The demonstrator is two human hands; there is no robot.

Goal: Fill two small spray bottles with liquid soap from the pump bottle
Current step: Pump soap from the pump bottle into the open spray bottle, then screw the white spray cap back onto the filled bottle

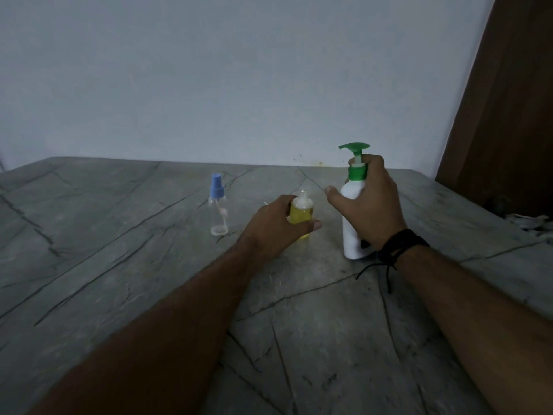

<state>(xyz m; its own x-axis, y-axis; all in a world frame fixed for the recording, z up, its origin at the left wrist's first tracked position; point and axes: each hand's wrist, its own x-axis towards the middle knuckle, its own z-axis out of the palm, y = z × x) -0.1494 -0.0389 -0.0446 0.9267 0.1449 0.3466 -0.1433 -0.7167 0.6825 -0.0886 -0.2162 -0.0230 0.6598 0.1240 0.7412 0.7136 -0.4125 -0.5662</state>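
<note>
The work surface is a grey marble-patterned table that fills the lower two thirds of the frame, with a pale wall above it and a brown wooden panel at the upper right.

The left hand sits just left of frame centre. Its fingers and thumb are curled around a small uncapped bottle, which stands upright on the table and holds yellow liquid up to its shoulder. The thumb lies across the front of the bottle body; the open neck projects above the hand.

The right hand sits right of centre, just beside the left hand. It grips the pump bottle, a white container with a green collar and a green pump head. The fingers wrap the upper body and the collar; the thumb extends leftward toward the small uncapped bottle. The pump bottle's base rests on the table, and its spout points toward the left of the frame. A dark braided wristband circles the right wrist, with loose cord ends hanging below it.

A second small bottle stands upright left of centre, apart from both hands. It is clear, appears empty, and carries a blue spray cap.

A pale, blurred object lies at the right edge of the table; it cannot be identified.
</note>
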